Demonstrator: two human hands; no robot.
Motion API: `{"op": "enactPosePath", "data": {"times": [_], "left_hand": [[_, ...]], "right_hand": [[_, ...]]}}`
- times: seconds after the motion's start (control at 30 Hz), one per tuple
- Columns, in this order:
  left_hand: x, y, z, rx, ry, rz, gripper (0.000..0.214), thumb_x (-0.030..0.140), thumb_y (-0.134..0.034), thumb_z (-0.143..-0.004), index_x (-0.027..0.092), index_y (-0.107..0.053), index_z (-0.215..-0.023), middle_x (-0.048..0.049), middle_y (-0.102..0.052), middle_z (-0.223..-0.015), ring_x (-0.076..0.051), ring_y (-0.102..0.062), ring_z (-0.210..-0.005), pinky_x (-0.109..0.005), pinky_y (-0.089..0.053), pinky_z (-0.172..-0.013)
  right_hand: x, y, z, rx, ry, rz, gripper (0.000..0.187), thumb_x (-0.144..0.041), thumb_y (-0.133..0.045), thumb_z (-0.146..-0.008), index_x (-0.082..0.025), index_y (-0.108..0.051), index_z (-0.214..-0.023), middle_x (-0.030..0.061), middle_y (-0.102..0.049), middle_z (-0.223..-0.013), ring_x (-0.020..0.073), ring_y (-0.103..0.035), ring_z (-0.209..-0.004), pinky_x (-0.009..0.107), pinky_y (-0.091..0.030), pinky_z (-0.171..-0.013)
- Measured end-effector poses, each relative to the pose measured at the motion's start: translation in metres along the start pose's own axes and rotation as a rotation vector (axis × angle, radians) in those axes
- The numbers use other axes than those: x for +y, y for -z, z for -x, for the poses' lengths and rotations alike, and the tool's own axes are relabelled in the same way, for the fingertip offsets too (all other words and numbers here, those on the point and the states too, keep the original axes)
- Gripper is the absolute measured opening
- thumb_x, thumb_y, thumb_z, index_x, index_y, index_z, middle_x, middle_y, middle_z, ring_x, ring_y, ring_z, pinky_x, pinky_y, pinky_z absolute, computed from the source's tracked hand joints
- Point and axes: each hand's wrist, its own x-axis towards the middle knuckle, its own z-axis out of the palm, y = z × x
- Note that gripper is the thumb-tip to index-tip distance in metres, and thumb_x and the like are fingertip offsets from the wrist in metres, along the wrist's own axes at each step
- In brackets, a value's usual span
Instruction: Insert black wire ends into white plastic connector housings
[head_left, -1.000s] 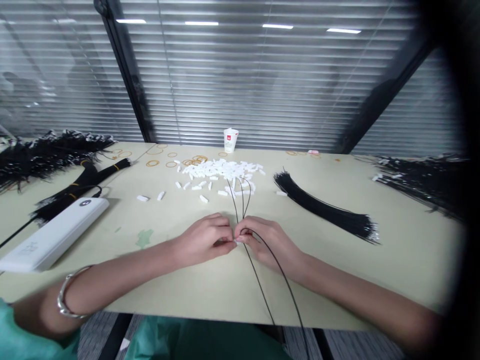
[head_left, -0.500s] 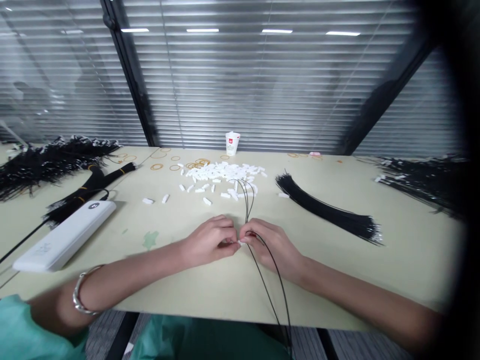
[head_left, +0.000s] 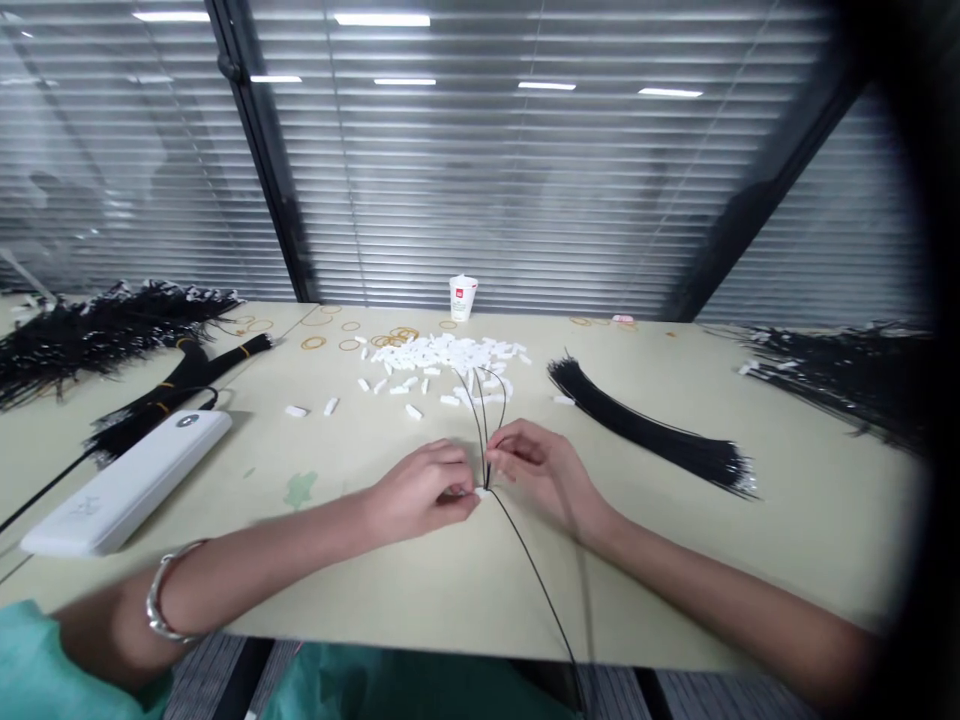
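Observation:
My left hand is closed in a pinch on a small white connector at the table's near middle. Thin black wires rise from the connector toward the far side, and one black wire trails back over the table's front edge. My right hand sits just right of the connector, fingers curled and pinched around the upright wires. The two hands almost touch.
A heap of white connectors lies beyond the hands, with rubber bands and a paper cup behind. A black wire bundle lies right; more bundles left and far right. A white power bank rests left.
My right hand has lifted off the connector and slid up along the wires. One of the two wires trailing over the front edge is gone from there. My left hand keeps its pinch.

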Motion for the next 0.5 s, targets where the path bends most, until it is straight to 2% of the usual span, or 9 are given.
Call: {"op": "enactPosePath", "data": {"times": [0.07,0.13,0.2,0.27,0.3,0.33,0.43,0.5], "left_hand": [[0.000,0.000,0.001,-0.001,0.010,-0.001,0.011,0.021,-0.052,-0.083,0.016,-0.053,-0.072,-0.0023,-0.054,-0.073,-0.015,-0.050,-0.075,-0.026,-0.040,-0.067],[0.000,0.000,0.001,-0.002,0.021,-0.004,0.011,0.022,-0.052,-0.083,0.016,-0.054,-0.073,-0.0021,-0.053,-0.073,-0.016,-0.050,-0.075,-0.026,-0.041,-0.066],[-0.001,-0.001,0.002,-0.002,0.031,-0.008,0.012,0.023,-0.052,-0.083,0.016,-0.054,-0.074,-0.0021,-0.053,-0.072,-0.016,-0.050,-0.076,-0.026,-0.041,-0.066],[-0.001,-0.001,0.003,0.002,0.041,-0.012,0.012,0.023,-0.052,-0.084,0.016,-0.055,-0.074,-0.0023,-0.053,-0.073,-0.016,-0.050,-0.077,-0.027,-0.041,-0.067],[-0.001,-0.001,0.003,0.004,0.045,-0.014,0.012,0.022,-0.051,-0.084,0.017,-0.055,-0.074,-0.0023,-0.053,-0.073,-0.016,-0.050,-0.077,-0.027,-0.041,-0.067],[-0.001,-0.001,0.003,0.005,0.049,-0.016,0.012,0.022,-0.051,-0.084,0.017,-0.055,-0.074,-0.0023,-0.053,-0.072,-0.016,-0.050,-0.077,-0.027,-0.041,-0.067],[-0.001,0.000,0.003,0.002,0.052,-0.018,0.012,0.023,-0.050,-0.084,0.017,-0.055,-0.075,-0.0020,-0.053,-0.072,-0.016,-0.049,-0.077,-0.027,-0.042,-0.067],[-0.001,0.000,0.003,-0.002,0.050,-0.020,0.012,0.023,-0.050,-0.085,0.017,-0.056,-0.076,-0.0019,-0.053,-0.073,-0.016,-0.049,-0.077,-0.027,-0.042,-0.067]], "right_hand": [[0.006,0.009,-0.009,0.055,-0.029,-0.051,0.023,-0.039,-0.048,-0.086,-0.016,-0.050,-0.087,0.0040,-0.059,-0.075,0.0111,-0.054,-0.062,0.025,-0.046,-0.058],[0.008,0.025,-0.018,0.067,-0.039,-0.086,0.026,-0.041,-0.044,-0.087,-0.016,-0.051,-0.089,0.0079,-0.061,-0.086,0.0124,-0.057,-0.068,0.028,-0.048,-0.064],[0.009,0.051,-0.027,0.048,-0.036,-0.104,0.027,-0.041,-0.042,-0.088,-0.017,-0.054,-0.094,0.0102,-0.062,-0.097,0.0147,-0.060,-0.078,0.031,-0.049,-0.074],[0.012,0.083,-0.034,0.011,-0.035,-0.056,0.026,-0.038,-0.047,-0.085,-0.019,-0.057,-0.098,0.0091,-0.063,-0.097,0.0172,-0.061,-0.086,0.033,-0.048,-0.078],[0.015,0.100,-0.036,-0.013,-0.047,0.020,0.024,-0.035,-0.049,-0.084,-0.018,-0.061,-0.097,0.0097,-0.064,-0.098,0.0186,-0.061,-0.088,0.033,-0.047,-0.079],[0.019,0.116,-0.037,-0.041,-0.055,0.307,0.023,-0.035,-0.047,-0.086,-0.022,-0.062,-0.098,0.0066,-0.064,-0.098,0.0166,-0.060,-0.089,0.031,-0.047,-0.079],[0.039,0.151,-0.033,0.098,-0.106,0.575,0.015,-0.031,-0.059,-0.079,-0.018,-0.065,-0.077,0.0065,-0.064,-0.081,0.0160,-0.058,-0.078,0.030,-0.046,-0.073],[0.053,0.164,-0.026,0.217,-0.132,0.661,0.018,-0.032,-0.059,-0.081,-0.015,-0.062,-0.076,0.0045,-0.061,-0.078,0.0127,-0.057,-0.073,0.028,-0.047,-0.069]]}}
